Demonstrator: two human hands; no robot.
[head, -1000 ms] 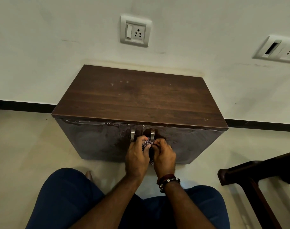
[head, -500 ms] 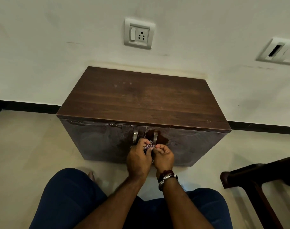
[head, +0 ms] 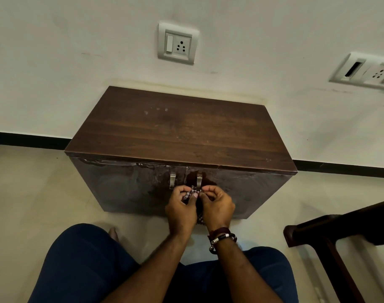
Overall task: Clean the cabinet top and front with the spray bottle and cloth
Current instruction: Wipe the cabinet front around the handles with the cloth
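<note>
A low dark wooden cabinet [head: 182, 132] stands against the wall, with two doors and two metal handles [head: 172, 179] at the middle of its front. The front shows wet smears. A small checkered cloth [head: 192, 191] is held just in front of the handles. My left hand [head: 180, 209] and my right hand [head: 217, 205] both pinch its upper edge with fingers and thumbs; the rest hangs down between my palms. No spray bottle is in view.
A dark wooden chair frame [head: 339, 232] juts in at the lower right. Wall sockets [head: 178, 43] sit above the cabinet and at the right [head: 366, 72]. My knees in blue trousers [head: 81, 263] fill the bottom, over a pale tiled floor.
My hands have parted a little and turned outward, drawing the cloth's top edge open between them. The view has shifted slightly; the cabinet has not moved.
</note>
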